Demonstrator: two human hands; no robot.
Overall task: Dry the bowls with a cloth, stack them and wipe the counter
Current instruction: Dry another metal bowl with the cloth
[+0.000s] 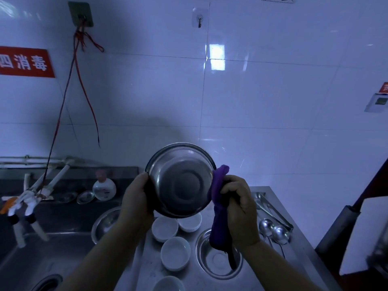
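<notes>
Right hand (239, 208): purple cloth (219, 208) gripped, pressed to right rim.
Left hand (136, 198): steel bowl (180, 181) clasped at left rim, tilted.

- red sign (25, 62) with white characters, on tiled wall, far left
- red cord (63, 106) hanging from wall hook plate
- soap bottle (104, 189) behind sink (42, 255)
- ladles (273, 228) and tongs (273, 211), right side

My cloth (219, 208) purple; my steel bowl (181, 181) silver; small bowls (164, 227) white; wall sign (25, 63) red, white lettering.
</notes>
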